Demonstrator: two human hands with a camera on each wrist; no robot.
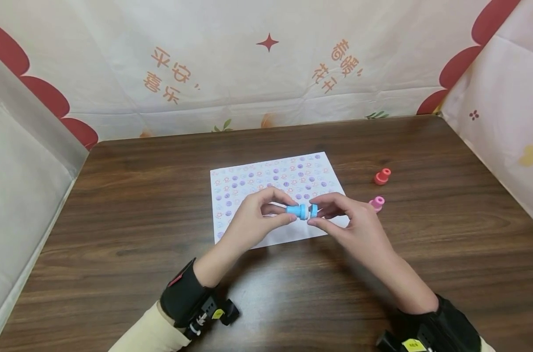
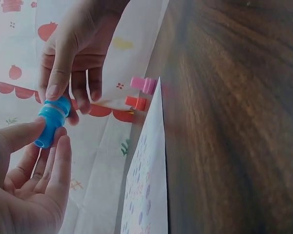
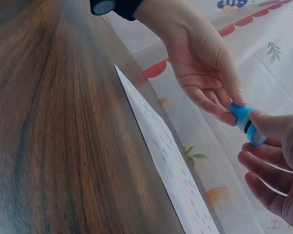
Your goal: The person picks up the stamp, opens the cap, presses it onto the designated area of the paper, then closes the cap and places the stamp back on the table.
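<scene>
A small blue stamp [image 1: 296, 211] is held sideways above the patterned paper, pinched at its handle between the thumb and fingers of my left hand [image 1: 258, 215]. My right hand [image 1: 353, 220] pinches the stamp's blue cap [image 3: 257, 135] by thumb and fingertips, right at the stamp's white-ringed end. A narrow dark gap shows between cap and stamp in the right wrist view. Below both hands lies the white paper [image 1: 275, 239], covered with rows of small purple, red and pale blue prints.
To the right of the paper, a red stamp [image 1: 382, 177] and a pink stamp [image 1: 377, 203] stand on the brown wooden table [image 1: 130, 234]. The pink one is partly behind my right hand. White printed cloth [image 1: 231, 63] hangs along the table's back and sides.
</scene>
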